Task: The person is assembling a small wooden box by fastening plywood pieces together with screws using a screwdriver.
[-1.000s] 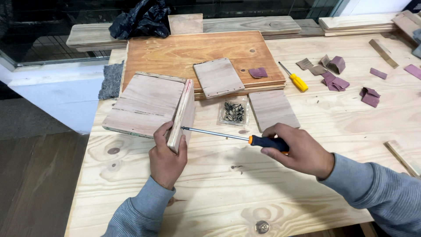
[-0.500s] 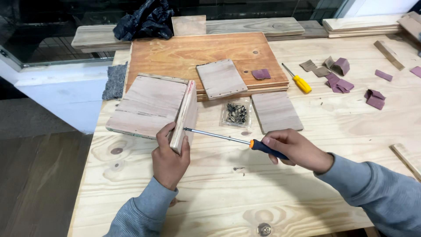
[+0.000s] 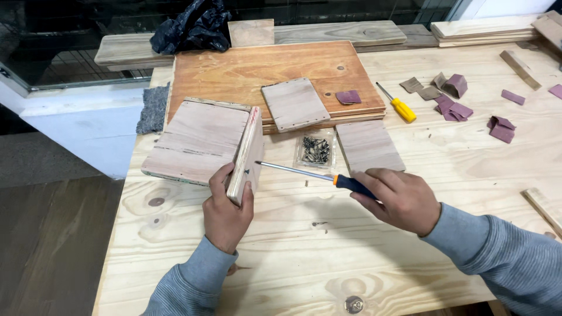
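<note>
Looking down, head view: 1 person is working at a pale pine desk (image 3: 304, 257), both grey sleeves in frame.
Left hand: the left hand (image 3: 225, 213) is closing around the near end of the wooden box (image 3: 202, 140), thumb on 1 side and fingers on the other of its upright plywood panel (image 3: 249, 152), pinning it against the desk.
Right hand: the right hand (image 3: 401, 199) is wrapping shut around the black-and-orange handle of the screwdriver (image 3: 316, 174), fingers curled over the grip.
Tool position: the shaft is lying almost level, its tip meeting a small dark screw spot on the panel's face, just beside the left thumb.
Doing it well: the tip is needing to sit square in the screw head, pushing straight along the shaft, with the left hand bracing so the panel is not tipping; the thumb is sitting close to the tip, so a slip could catch it.
Supplies: a clear bag of screws (image 3: 315, 151) is lying just behind the shaft, between 2 loose wood panels, on the desk.
Surface: a large orange-brown board (image 3: 234, 70) is resting behind the box; a yellow-handled screwdriver (image 3: 398, 104) and purple sandpaper scraps (image 3: 456, 96) are lying to the right.
Room: a dark crumpled bag (image 3: 190, 29) is sitting at the far edge, with a dark wood floor (image 3: 47, 246) showing on the left.
</note>
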